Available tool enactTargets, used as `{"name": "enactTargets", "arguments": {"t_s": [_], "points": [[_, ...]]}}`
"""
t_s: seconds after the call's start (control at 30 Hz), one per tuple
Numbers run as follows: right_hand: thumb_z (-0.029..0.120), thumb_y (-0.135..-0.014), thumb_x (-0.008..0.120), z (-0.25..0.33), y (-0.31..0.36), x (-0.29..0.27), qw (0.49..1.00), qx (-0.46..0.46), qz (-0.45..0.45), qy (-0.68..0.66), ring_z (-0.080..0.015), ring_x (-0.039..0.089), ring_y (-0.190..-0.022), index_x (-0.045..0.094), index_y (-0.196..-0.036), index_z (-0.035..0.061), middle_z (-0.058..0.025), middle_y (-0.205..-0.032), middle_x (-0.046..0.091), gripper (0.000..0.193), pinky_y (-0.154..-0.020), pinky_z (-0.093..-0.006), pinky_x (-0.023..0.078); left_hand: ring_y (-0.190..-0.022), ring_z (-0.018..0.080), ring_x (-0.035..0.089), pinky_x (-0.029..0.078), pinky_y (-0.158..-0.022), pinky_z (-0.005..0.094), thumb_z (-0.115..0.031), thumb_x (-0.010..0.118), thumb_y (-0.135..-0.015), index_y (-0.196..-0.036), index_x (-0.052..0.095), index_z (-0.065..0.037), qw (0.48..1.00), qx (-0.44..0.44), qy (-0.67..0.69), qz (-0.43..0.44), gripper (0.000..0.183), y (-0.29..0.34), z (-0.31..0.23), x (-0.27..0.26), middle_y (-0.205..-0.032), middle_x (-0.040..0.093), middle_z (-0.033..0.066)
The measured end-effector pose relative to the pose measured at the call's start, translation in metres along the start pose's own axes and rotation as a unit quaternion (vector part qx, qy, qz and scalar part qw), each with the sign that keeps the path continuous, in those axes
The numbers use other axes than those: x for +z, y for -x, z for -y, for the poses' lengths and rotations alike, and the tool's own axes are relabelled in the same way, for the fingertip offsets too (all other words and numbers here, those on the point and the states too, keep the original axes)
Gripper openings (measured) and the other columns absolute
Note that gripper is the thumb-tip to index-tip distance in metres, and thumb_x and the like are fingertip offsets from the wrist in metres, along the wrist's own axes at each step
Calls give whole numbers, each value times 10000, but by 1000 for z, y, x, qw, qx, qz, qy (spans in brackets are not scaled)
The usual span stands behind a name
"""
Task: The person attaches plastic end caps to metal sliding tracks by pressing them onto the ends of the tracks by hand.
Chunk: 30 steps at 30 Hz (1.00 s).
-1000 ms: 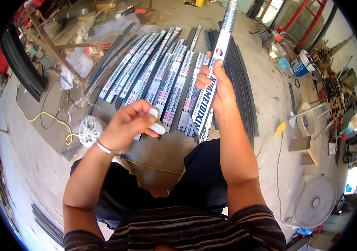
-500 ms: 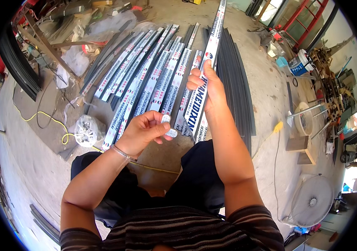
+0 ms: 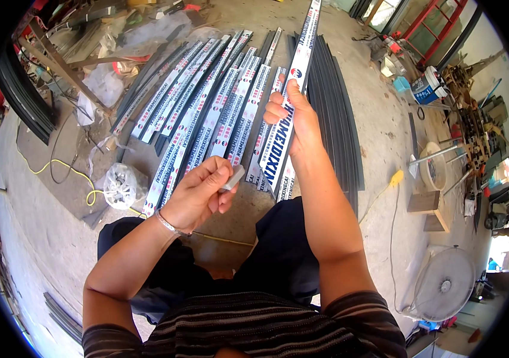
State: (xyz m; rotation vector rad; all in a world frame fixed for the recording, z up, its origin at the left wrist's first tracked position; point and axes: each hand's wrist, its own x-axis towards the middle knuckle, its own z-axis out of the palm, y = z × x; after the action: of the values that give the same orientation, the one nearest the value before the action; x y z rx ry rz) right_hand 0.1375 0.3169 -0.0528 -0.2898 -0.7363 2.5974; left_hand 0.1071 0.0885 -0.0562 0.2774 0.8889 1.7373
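Note:
My right hand (image 3: 297, 116) is wrapped round a long metal profile (image 3: 278, 148) covered in white printed film, its thumb lying along the face. The profile slants up and away, and its near end, which looks cut at an angle, hangs above my right knee. In my left hand (image 3: 202, 190), a small grey metal piece (image 3: 234, 178) is pinched between thumb and fingers. It sits a short way left of the profile's near end, not touching it. Beneath both hands, several film-covered profiles (image 3: 190, 134) lie side by side on the floor.
Bare dark strips (image 3: 335, 113) lie to the right of the profiles. A clear bag of small metal pieces (image 3: 123, 186) stands at left by a yellow cable (image 3: 89, 179). At right are a round fan (image 3: 444, 284), a wooden block (image 3: 427, 210) and a white-and-blue bucket (image 3: 427, 86).
My left hand has turned the small metal piece, so its narrow side shows instead of its rounded, two-lobed face. My right hand still grips the profile almost in place.

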Motion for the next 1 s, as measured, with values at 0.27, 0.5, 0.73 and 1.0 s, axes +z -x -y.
{"name": "enactTargets", "arguments": {"t_s": [0.27,0.5,0.73,1.0], "points": [[293,-917,596,-21,-5,10,999,9,-14,33,-110,421,-535,495,-1114,115,-63,-718,507,284,-485,-253,366,-666,89,580,509,-612,228,-162,668,-875,-1025,591,-38,981,9,-194,-28,209,9,1,-7,-865,611,32],[373,-871,642,3,2,-9,998,-44,2,51,-133,455,-486,499,-923,126,-56,-662,511,290,-462,-284,401,-675,127,626,534,-580,272,-99,641,-880,-1029,596,-38,979,-44,-199,-20,167,-10,12,9,-841,605,39],[298,-945,539,-57,-5,32,998,-45,-24,21,-155,443,-372,386,-1000,185,-60,-603,487,198,-301,-307,360,-610,94,576,546,-585,293,-84,605,-896,-1102,575,-35,973,3,-215,-80,213,29,5,-41,-781,589,11],[282,-964,505,-34,13,11,992,-97,-36,66,-137,442,-375,386,-1055,139,-52,-600,478,207,-310,-294,370,-578,76,532,536,-584,296,-181,677,-866,-1000,578,-21,965,8,-260,3,231,4,23,-31,-699,542,-15]]}}
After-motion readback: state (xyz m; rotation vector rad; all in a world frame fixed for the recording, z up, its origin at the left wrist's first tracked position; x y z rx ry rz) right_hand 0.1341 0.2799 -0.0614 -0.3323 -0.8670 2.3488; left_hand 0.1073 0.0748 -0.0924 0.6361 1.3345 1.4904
